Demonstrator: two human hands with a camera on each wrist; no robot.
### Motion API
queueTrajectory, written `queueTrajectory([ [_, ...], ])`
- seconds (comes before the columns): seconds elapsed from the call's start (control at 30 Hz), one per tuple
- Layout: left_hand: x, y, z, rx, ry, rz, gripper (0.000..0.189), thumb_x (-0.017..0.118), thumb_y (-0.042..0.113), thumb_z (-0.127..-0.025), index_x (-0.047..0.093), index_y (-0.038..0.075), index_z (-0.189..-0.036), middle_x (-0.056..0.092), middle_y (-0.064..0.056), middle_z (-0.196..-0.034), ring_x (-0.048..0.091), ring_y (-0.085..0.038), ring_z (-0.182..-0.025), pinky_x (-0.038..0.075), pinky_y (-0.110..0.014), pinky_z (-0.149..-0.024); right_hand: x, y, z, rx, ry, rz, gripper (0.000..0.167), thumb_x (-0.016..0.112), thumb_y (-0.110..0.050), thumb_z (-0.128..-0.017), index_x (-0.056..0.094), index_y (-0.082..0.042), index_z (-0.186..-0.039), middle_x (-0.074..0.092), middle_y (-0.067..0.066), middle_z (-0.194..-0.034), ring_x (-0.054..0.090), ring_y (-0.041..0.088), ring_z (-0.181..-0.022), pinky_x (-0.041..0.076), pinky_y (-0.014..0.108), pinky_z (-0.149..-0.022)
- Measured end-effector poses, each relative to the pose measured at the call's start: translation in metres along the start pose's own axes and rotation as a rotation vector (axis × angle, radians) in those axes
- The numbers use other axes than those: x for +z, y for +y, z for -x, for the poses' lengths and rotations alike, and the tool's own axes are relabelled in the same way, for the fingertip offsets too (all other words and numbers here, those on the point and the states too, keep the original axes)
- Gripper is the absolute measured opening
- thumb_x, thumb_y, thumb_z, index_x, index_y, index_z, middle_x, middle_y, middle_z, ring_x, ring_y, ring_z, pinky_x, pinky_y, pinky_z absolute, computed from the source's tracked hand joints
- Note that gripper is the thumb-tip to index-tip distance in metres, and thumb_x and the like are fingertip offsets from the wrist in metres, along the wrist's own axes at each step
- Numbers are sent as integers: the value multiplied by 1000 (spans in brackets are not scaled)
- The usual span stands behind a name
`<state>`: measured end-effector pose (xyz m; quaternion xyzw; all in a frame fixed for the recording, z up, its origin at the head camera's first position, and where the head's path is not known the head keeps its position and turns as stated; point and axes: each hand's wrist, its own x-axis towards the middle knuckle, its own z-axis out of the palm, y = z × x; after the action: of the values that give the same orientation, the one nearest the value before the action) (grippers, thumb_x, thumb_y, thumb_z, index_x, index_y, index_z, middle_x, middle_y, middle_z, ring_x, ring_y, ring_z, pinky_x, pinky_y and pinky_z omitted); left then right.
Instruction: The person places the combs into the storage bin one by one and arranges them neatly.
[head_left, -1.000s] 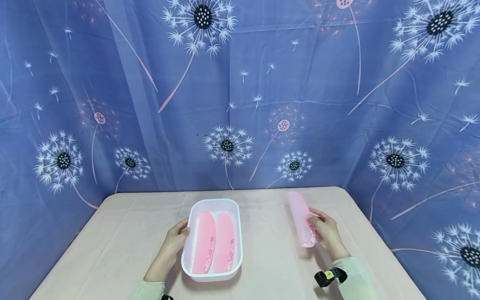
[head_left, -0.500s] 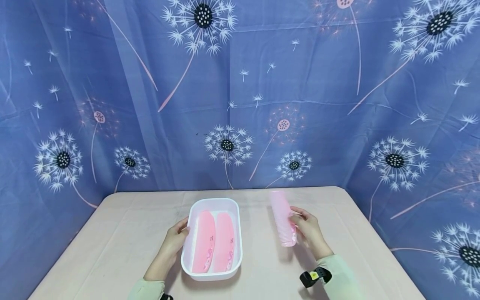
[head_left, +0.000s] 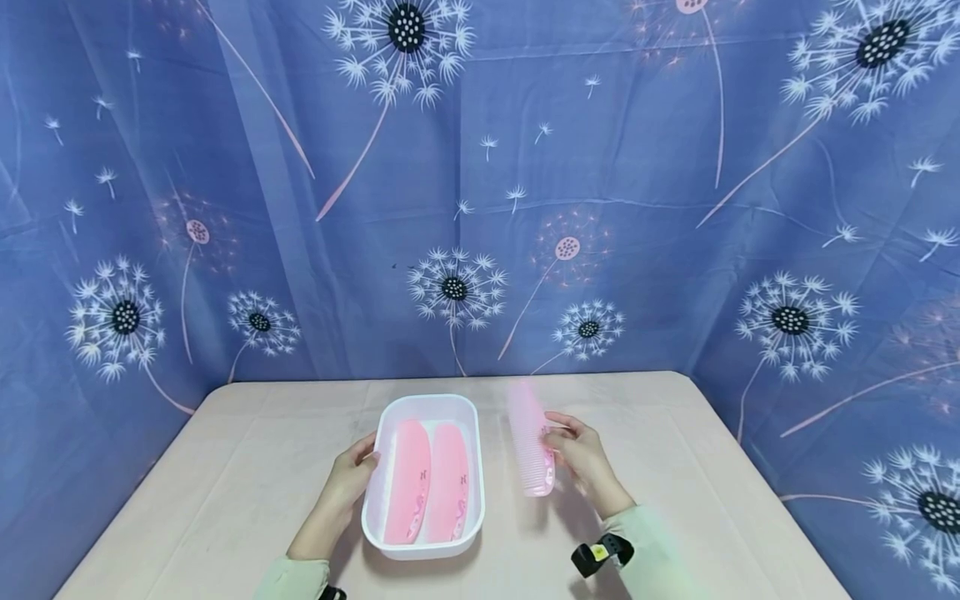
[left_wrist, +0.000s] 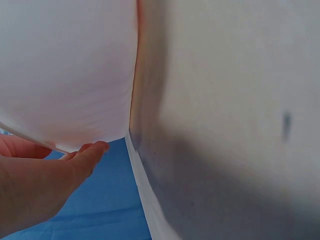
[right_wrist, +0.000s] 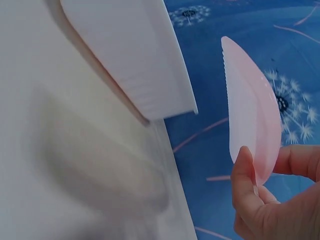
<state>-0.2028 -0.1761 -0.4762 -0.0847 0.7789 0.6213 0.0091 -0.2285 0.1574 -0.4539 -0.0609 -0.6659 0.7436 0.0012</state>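
My right hand [head_left: 585, 457] pinches a translucent pink comb [head_left: 531, 442] by its spine between thumb and fingers. The comb is above the table, to the right of a white plastic tray [head_left: 423, 553]. In the right wrist view, the comb [right_wrist: 265, 110] stands apart from the tray [right_wrist: 135, 55], its teeth turned left. Two pink combs, the left one [head_left: 408, 479] and the right one [head_left: 448, 479], lie side by side in the tray. At the tray's left side, my left hand [head_left: 345, 483] grips the rim. The left wrist view shows its fingers [left_wrist: 87, 157] against the wall.
Pale pink cloth covers the table [head_left: 262, 467], whose back edge meets a blue dandelion-print curtain [head_left: 495, 183]. Curtain also hangs on the left and right sides. A black band with a small device [head_left: 600, 552] is on the right wrist.
My right hand has moved left with the comb, from the table's right part to near the tray. The left hand, the tray and the combs in it stay where they were.
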Motion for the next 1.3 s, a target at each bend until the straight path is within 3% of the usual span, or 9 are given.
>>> queueTrajectory([
  [0.23, 0, 0, 0, -2, 5, -12, 47, 41, 5, -98, 36, -5, -144, 40, -30, -141, 37, -47, -131, 31, -57, -109, 21, 3, 6, -9, -59, 14, 50, 59, 12, -78, 51, 12, -127, 63, 13, -92, 61, 13, -77, 54, 21, -67],
  [0.7, 0, 1, 1, -8, -2, -19, 48, 41, 7, -98, 35, -4, -144, 38, -30, -143, 35, -48, -132, 31, -57, -108, 49, 8, 14, -16, -155, 55, 54, 63, 9, -76, 52, 9, -130, 58, 10, -88, 57, 12, -75, 57, 23, -65],
  [1.3, -1, 1, 1, -4, -8, -13, 48, 41, 7, -99, 34, -5, -145, 38, -31, -143, 35, -47, -132, 31, -57, -109, 64, 10, 19, -30, -172, 118, 51, 65, 7, -76, 51, 12, -125, 57, 11, -89, 57, 13, -73, 57, 25, -66],
])
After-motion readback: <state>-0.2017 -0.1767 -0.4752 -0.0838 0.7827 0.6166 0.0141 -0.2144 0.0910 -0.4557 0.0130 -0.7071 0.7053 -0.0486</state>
